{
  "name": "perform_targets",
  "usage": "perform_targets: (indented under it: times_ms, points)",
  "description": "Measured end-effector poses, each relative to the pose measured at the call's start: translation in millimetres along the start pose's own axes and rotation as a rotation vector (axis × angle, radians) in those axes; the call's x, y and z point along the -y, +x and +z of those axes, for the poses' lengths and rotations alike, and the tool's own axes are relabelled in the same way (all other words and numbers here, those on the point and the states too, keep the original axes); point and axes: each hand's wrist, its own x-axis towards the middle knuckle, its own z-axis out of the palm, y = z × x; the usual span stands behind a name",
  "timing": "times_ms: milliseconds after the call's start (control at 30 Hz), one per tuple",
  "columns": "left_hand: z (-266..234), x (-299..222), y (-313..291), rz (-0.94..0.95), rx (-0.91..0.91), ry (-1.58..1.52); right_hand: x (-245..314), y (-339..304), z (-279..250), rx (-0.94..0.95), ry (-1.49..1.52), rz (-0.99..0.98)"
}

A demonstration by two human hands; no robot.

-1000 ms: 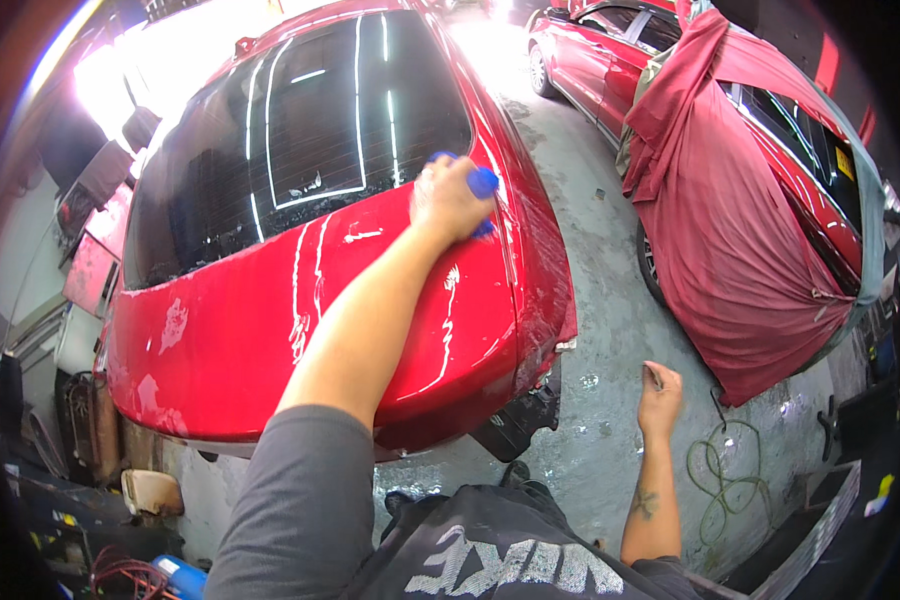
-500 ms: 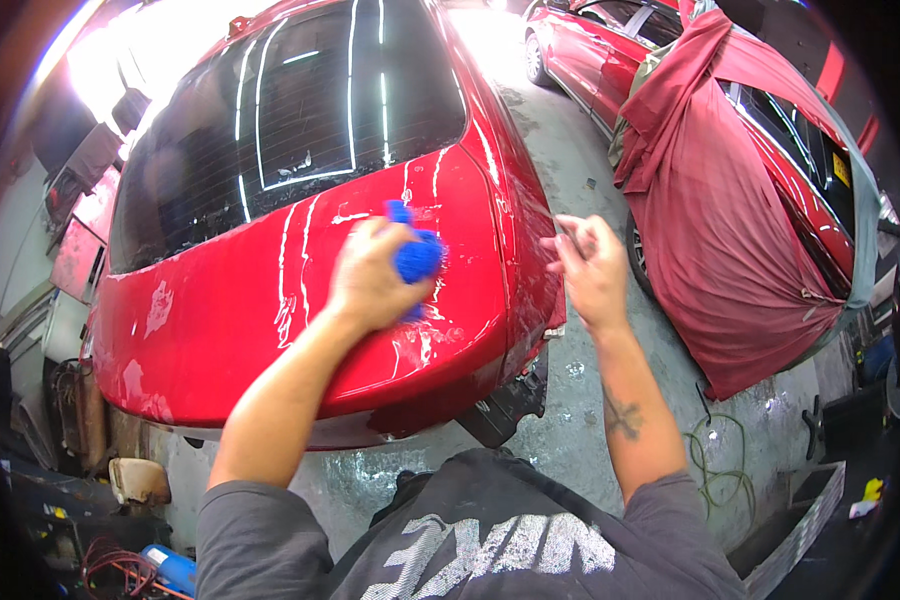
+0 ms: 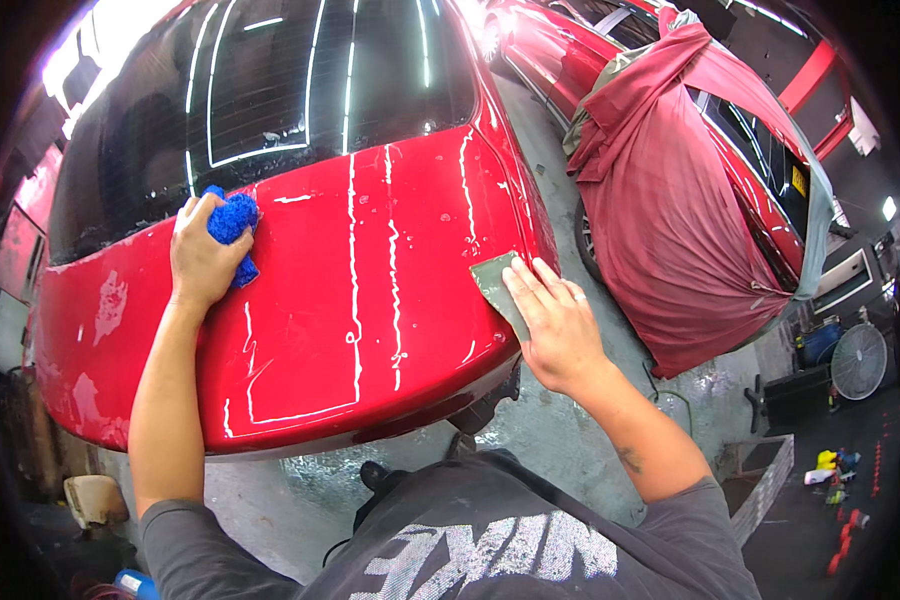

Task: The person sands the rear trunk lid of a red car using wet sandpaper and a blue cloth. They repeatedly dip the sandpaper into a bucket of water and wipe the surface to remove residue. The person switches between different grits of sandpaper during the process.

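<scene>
A red car's rear panel (image 3: pixel 310 260) lies in front of me, wet and glossy, with pale streaks and drops of water on it. My left hand (image 3: pixel 202 255) is closed around a bunched blue microfiber cloth (image 3: pixel 233 218), which touches the panel just below the dark rear window (image 3: pixel 270 90). At the panel's right corner, my right hand (image 3: pixel 560 325) holds a thin grey-green sheet of sandpaper (image 3: pixel 492 280) against the paint. Its fingers lie nearly straight over the sheet; the thumb is mostly hidden.
Another red car, partly draped in a dull red cloth (image 3: pixel 670 230), stands to the right across a strip of wet grey floor (image 3: pixel 630 400). A round fan (image 3: pixel 858 362) and a low metal-sided box (image 3: pixel 765 480) are farther right. A whitish container (image 3: pixel 95 500) sits lower left.
My left hand has carried the blue cloth leftward across the panel, toward the window's lower edge. My right hand has come down from the air and laid the sheet on the panel's corner.
</scene>
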Motion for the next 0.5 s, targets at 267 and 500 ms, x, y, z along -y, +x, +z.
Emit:
perform_targets:
  times_ms: [267,500]
  points:
    - [1.2,4.2,7.9,0.026,0.091,-0.079,-65.0,139.4,52.9,-0.118,0.002,0.09]
    - [-15.9,24.7,6.8,0.022,0.078,-0.057,-18.3,71.6,52.1,-0.079,0.049,0.066]
